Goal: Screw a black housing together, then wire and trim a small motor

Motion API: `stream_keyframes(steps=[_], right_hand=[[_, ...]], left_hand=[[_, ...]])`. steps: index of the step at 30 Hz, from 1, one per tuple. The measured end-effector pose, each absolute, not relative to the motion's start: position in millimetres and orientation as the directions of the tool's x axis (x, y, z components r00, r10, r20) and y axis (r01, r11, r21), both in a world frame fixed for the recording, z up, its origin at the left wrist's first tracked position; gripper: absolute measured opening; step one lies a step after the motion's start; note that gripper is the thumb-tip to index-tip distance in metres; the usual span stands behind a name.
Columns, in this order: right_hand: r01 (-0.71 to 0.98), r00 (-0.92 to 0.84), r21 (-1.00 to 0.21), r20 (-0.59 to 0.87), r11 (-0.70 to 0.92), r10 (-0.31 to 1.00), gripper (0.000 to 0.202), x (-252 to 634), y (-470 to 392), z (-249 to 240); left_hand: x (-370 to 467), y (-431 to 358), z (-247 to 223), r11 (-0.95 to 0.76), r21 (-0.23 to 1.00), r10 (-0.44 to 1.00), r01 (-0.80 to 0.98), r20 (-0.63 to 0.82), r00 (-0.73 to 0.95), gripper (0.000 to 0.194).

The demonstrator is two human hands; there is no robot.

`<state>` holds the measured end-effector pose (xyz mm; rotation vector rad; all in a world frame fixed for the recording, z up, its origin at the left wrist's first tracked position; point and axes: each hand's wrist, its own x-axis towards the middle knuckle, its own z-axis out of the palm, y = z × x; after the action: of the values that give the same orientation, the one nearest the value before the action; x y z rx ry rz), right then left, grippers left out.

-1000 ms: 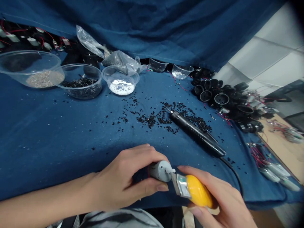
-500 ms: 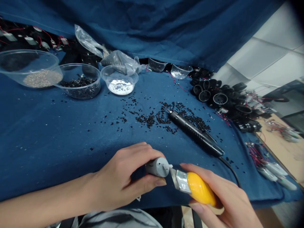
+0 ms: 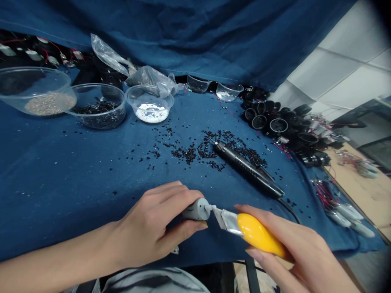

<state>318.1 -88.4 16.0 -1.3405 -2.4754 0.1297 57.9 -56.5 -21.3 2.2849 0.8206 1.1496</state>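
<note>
My left hand (image 3: 166,224) is closed around a small grey cylinder (image 3: 198,209), which looks like a little motor. A pale shaft piece sticks out of its end face toward the right. In my right hand (image 3: 284,248) is a yellow utility knife (image 3: 259,234), gripped between thumb and fingers. Its short metal blade (image 3: 218,217) points left, with the tip at or very near the pale piece; whether they touch I cannot tell. Beyond both hands, a black electric screwdriver (image 3: 247,169) lies on the blue cloth among many tiny black screws (image 3: 187,154).
Clear tubs hold beige bits (image 3: 45,103), black strips (image 3: 99,108) and white pieces (image 3: 152,112). Behind them lies a plastic bag (image 3: 149,79). Black cylindrical housings (image 3: 277,124) are heaped at the right, near silvery wired parts (image 3: 345,213). A blue curtain (image 3: 183,36) hangs behind.
The view has shifted slightly, moving everything a little left. The knife has tilted somewhat, and its blade tip now sits at the pale piece's end. Both hands keep their holds.
</note>
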Motion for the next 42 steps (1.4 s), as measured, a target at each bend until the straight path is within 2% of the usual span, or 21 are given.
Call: stream_keyframes(steps=[3, 5, 8, 13, 18, 34, 42], right_hand=[[0.853, -0.401, -0.281, 0.188, 0.440, 0.897, 0.029, 317.4, -79.5, 15.8], [0.887, -0.314, -0.292, 0.187, 0.358, 0.931, 0.029, 320.5, -76.5, 14.2], [0.888, -0.311, -0.293, 0.185, 0.354, 0.932, 0.030, 328.9, -83.8, 12.0], [0.860, -0.419, -0.211, 0.226, 0.464, 0.880, 0.039, 338.7, -105.7, 8.0], [0.809, -0.483, -0.249, 0.236, 0.532, 0.843, 0.037, 331.7, -104.1, 7.4], [0.826, -0.469, -0.237, 0.212, 0.511, 0.857, 0.041, 333.5, -104.8, 6.8], [0.831, -0.430, -0.332, 0.128, 0.447, 0.894, 0.035, 325.5, -95.0, 10.4]], left_hand=[[58.8, -59.2, -21.9, -0.802, 0.435, 0.596, 0.410, 0.637, 0.489, 0.020], [60.1, -61.0, -22.2, -0.813, 0.372, 0.571, 0.447, 0.658, 0.491, 0.020], [61.4, -61.3, -22.8, -0.794, 0.378, 0.593, 0.476, 0.652, 0.472, 0.017], [60.3, -58.8, -25.4, -0.804, 0.357, 0.577, 0.476, 0.663, 0.477, 0.021], [59.4, -59.4, -26.5, -0.794, 0.363, 0.589, 0.487, 0.656, 0.472, 0.023], [59.0, -59.4, -24.5, -0.799, 0.359, 0.586, 0.483, 0.647, 0.488, 0.024], [57.1, -60.0, -21.3, -0.808, 0.362, 0.580, 0.465, 0.627, 0.520, 0.022]])
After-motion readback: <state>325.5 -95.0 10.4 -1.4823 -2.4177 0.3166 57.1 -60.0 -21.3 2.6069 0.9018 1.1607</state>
